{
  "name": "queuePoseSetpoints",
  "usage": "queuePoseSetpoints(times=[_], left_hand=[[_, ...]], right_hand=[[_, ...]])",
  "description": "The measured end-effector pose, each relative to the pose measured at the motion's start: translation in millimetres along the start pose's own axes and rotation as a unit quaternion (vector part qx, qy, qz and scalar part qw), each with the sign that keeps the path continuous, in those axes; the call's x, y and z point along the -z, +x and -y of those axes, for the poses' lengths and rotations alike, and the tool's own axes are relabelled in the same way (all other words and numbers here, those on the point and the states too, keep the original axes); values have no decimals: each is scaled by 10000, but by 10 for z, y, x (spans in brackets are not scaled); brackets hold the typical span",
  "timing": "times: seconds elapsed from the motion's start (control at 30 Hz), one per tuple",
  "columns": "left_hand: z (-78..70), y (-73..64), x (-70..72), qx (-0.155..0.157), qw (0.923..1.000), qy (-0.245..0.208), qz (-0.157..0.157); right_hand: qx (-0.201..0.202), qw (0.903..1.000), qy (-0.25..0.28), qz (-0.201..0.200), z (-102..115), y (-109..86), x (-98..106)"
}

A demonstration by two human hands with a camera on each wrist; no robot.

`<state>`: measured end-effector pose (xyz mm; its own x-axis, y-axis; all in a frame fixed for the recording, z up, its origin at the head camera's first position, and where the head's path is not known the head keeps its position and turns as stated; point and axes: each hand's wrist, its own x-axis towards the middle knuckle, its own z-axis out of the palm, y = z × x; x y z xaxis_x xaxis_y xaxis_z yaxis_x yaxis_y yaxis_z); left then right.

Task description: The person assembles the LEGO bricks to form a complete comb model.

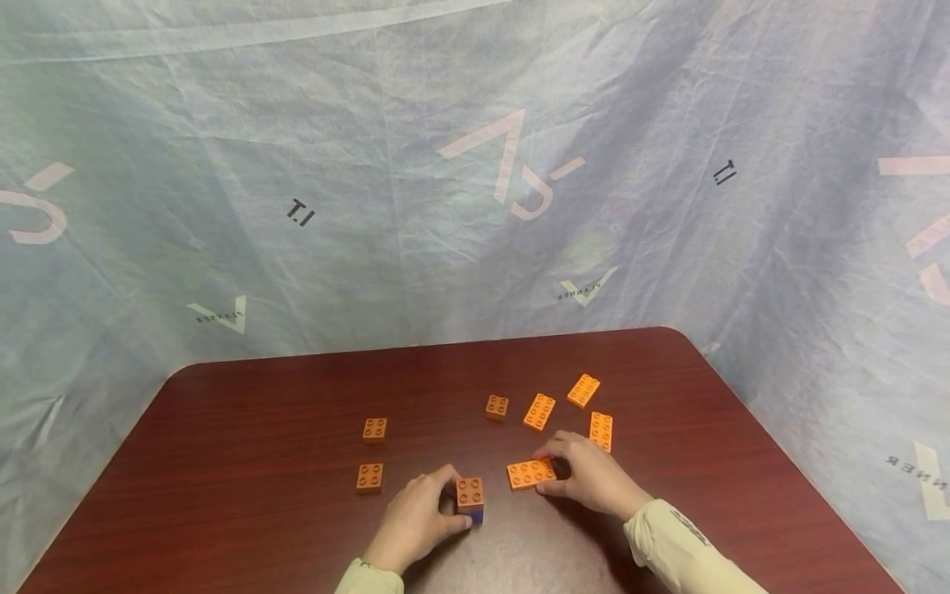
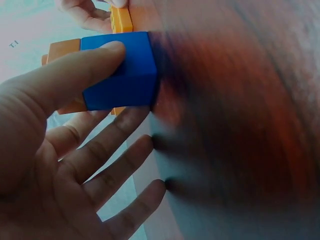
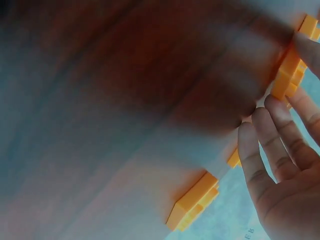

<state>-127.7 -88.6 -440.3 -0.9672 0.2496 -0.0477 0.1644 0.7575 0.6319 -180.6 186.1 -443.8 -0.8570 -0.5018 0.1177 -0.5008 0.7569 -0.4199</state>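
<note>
On the table, my left hand (image 1: 416,521) pinches a two-brick stack between thumb and fingers. The stack is a square orange-brown brick (image 1: 469,492) with studs on top of a blue brick (image 2: 120,72). In the left wrist view the thumb lies across the stack's side, and the lower fingers are spread with their tips at the tabletop. To the right of the stack, my right hand (image 1: 591,476) holds a flat orange eight-stud brick (image 1: 525,474) at its right end, thumb on the near side and fingers on the far side. This brick lies crosswise, studs up.
Left of the hands are two square orange-brown bricks (image 1: 374,430), and another square brick (image 1: 497,407) sits farther back. Three flat orange bricks (image 1: 539,412) lie at back right, one just behind my right hand. A printed cloth (image 1: 401,206) hangs behind the dark red table (image 1: 245,462).
</note>
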Motion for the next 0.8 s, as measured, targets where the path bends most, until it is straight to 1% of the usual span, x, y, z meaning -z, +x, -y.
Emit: queuePoseSetpoints(times=[0.33,0.63,0.8], left_hand=[[-3,-1,-3,-26,10000,44,-24],[-5,-6,-4,26,10000,5,-24],[-13,-2,-3,69,10000,-1,-3]], right_hand=[[-4,9992,211,-337,27,-32,1],[48,9979,401,-515,118,-62,103],[173,9962,600,-600,203,-60,157]])
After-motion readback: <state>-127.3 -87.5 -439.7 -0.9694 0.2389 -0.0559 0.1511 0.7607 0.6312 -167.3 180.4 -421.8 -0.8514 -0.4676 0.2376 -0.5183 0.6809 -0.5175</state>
